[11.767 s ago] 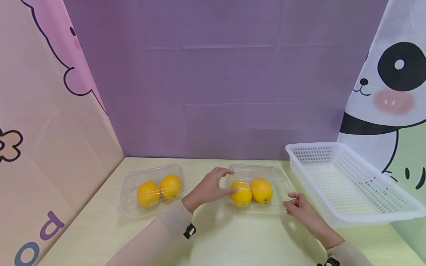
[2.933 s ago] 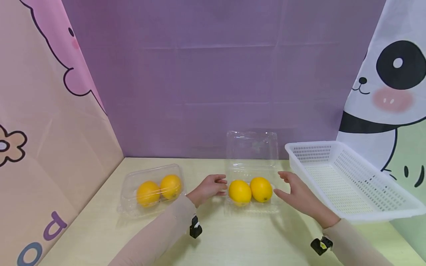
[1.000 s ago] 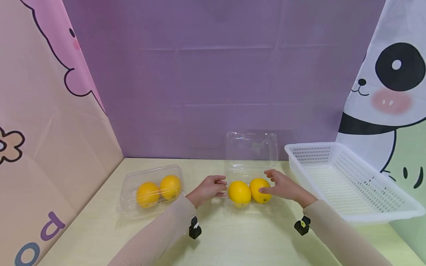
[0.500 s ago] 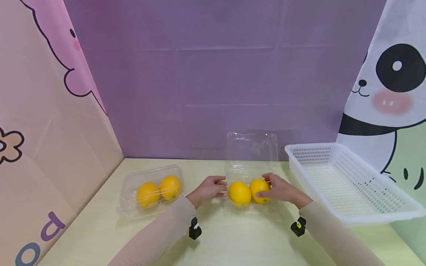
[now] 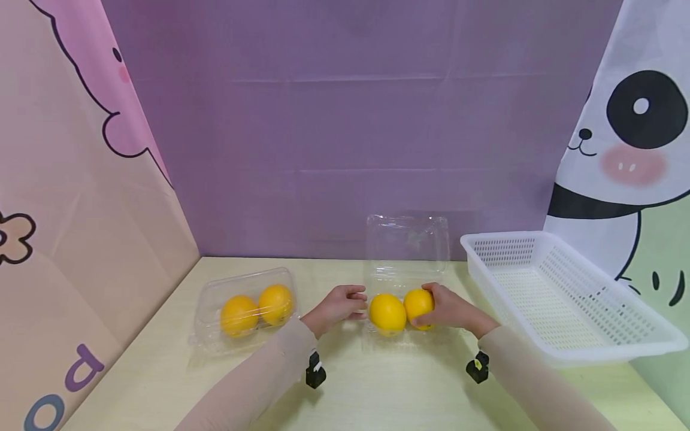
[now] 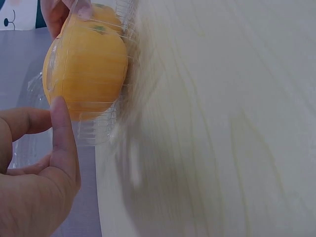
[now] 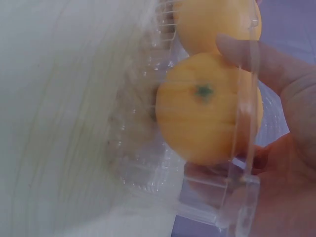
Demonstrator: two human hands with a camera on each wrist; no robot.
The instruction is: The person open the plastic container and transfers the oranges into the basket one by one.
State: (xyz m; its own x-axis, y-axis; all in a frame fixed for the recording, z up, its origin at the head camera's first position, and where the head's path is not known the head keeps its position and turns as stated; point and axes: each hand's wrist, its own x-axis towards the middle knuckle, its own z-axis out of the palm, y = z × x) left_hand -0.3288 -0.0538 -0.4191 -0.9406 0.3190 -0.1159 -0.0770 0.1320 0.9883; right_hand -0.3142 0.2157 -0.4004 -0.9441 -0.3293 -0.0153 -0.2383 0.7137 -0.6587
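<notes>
A clear plastic clamshell box stands with its lid raised at the back and two oranges in its base. My right hand reaches into it and grips the right orange, thumb in front and fingers behind. In the right wrist view, that orange shows its green stem spot, with fingers partly behind the clear wall. Fingertips of my left hand rest at the box's left edge beside the left orange. The left wrist view shows a straight digit of this hand against the clear side.
A second clear clamshell box, lid down, sits at the left with two oranges inside. At the right stands a white perforated plastic basket. A purple cloth hangs behind the pale wooden table.
Since the oldest frame, the box's lid has been raised. My right hand has moved left from beside the box and closed round the right orange; my left hand keeps its place lately.
</notes>
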